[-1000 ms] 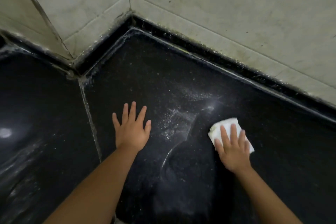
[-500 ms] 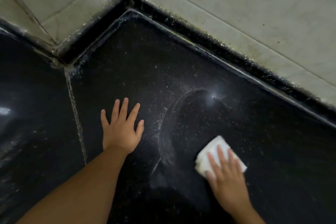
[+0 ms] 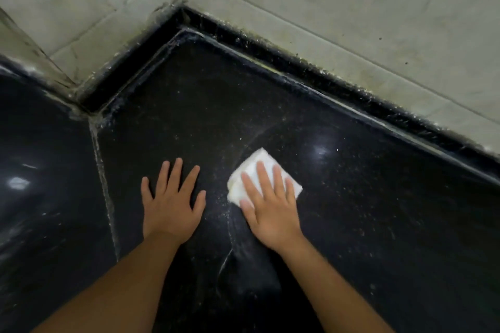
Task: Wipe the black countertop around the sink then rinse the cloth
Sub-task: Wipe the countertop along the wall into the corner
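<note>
Black countertop (image 3: 351,224) fills most of the view, glossy, flecked with pale specks, with two bright glints of reflected light, one at 9 o'clock and one just right of centre. Pale tiled wall (image 3: 324,8) runs across the top from 10 to 3 o'clock, meeting in a corner near 12; grimy dark seam at its foot. A whitish grout joint (image 3: 104,184) cuts the counter at 8 to 9 o'clock, running from the wall corner toward the viewer. Two bare forearms enter from 6 o'clock. Left hand (image 3: 170,203) lies flat on the stone a little left of centre, fingers straight and spread, holding nothing. Right hand (image 3: 270,208) just beside it at centre, apart from it, palm down with straight fingers pressing on the white cloth (image 3: 257,167); nothing curled round it. Cloth is folded into a small pad, flat on the counter at centre, its far corner pointing to 12 and its near part hidden under the fingers. Thin pale wet streak (image 3: 230,230) curves between the two hands, running toward 6 o'clock.
</note>
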Demonstrator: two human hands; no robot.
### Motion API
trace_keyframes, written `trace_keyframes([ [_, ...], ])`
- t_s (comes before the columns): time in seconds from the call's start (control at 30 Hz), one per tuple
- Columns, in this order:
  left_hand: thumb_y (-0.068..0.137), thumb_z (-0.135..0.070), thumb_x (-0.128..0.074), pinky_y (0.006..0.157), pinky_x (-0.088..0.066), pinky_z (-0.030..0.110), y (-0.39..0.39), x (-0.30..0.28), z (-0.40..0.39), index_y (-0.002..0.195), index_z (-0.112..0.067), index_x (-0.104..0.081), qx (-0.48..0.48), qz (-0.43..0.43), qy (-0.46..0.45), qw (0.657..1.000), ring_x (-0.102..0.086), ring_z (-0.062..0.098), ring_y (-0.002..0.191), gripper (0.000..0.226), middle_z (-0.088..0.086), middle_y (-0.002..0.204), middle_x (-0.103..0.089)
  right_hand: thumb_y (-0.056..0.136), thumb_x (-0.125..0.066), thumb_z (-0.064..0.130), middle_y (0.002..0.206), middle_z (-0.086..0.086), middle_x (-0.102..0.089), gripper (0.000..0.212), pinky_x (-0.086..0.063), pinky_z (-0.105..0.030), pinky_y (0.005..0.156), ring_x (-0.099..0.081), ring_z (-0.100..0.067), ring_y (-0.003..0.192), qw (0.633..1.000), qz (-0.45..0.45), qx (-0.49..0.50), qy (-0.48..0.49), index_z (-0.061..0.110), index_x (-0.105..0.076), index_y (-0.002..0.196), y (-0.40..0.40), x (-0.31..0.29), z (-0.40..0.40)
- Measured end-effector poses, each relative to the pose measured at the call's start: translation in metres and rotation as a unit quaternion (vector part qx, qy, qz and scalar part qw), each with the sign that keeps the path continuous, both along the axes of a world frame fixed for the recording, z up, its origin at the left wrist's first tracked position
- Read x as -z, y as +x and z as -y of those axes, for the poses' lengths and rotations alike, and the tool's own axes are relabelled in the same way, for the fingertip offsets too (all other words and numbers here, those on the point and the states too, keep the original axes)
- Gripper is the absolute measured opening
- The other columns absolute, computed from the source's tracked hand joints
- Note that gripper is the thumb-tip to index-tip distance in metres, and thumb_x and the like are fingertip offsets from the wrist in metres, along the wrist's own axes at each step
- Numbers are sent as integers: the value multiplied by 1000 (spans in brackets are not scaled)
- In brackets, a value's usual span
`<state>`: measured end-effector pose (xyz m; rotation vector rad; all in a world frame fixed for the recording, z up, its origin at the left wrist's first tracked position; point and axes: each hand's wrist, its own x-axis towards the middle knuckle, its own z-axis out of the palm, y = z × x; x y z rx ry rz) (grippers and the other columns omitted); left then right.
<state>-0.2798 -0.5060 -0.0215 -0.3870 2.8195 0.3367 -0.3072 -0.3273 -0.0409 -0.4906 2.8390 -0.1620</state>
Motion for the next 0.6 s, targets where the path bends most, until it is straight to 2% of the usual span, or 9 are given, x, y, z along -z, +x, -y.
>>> trace_keyframes([
  [0.03,97,-46,-19,112,10,46,0,0,0,146,-34,-4,2,9,-5,1000,15,17,142,53,-1,156,9,96,1,51,147,-6,-34,58,-7,-40,111,-24,-33,133,1000,-4,-8,-9,30,-31,139,21,0,-18],
  [0.1,97,-45,-19,112,9,47,-1,-1,0,146,-34,-1,6,14,-10,1000,16,18,142,54,-1,156,11,98,-3,49,138,-8,-44,50,-16,-42,103,-32,-33,125,1000,12,17,22,33,-26,139,40,3,-83],
  [0.17,97,-45,-20,112,9,47,-1,-1,1,146,-33,-2,8,10,-7,1000,15,18,142,54,-1,156,10,96,0,53,135,-21,-48,59,-28,-53,100,-36,-43,124,992,40,106,56,27,-26,143,32,1,-157],
  [0.2,97,-45,-19,112,8,47,-1,-1,1,146,-33,-2,9,11,-7,1000,15,18,142,54,-1,156,9,92,3,58,139,-24,-42,71,-30,-59,101,-34,-47,127,980,61,174,76,21,-29,143,19,-5,-185],
  [0.27,97,-45,-18,112,9,47,-1,0,1,146,-33,-1,14,12,-8,1000,15,19,142,54,-1,156,10,85,0,61,153,-17,-19,77,-16,-57,109,-16,-43,138,940,60,328,78,20,-25,146,-15,-15,-212],
  [0.33,97,-45,-19,112,9,47,-1,2,2,146,-33,-1,13,5,-2,1000,16,19,142,54,-1,156,9,95,-11,51,157,-6,-1,60,-4,-49,113,1,-36,142,898,29,438,41,24,-13,148,-59,-21,-201],
  [0.37,97,-45,-19,112,10,47,-2,3,2,146,-33,-1,10,0,1,1000,16,18,142,54,-1,156,9,99,-15,45,157,-4,3,54,-1,-48,114,5,-35,143,890,33,454,26,25,-9,149,-85,-23,-183],
  [0.5,87,-55,-3,110,13,45,-1,12,2,146,-33,-7,9,-31,5,999,12,17,142,63,-1,156,2,100,-14,41,157,-4,12,53,7,-48,114,13,-36,142,942,63,331,16,27,0,149,-148,-13,-79],
  [0.6,76,-57,4,111,10,46,0,13,2,144,-32,-18,3,-53,18,998,3,18,143,76,1,156,-9,100,-12,43,156,-3,14,53,8,-47,114,15,-34,142,978,65,200,6,29,3,148,-128,-13,-7],
])
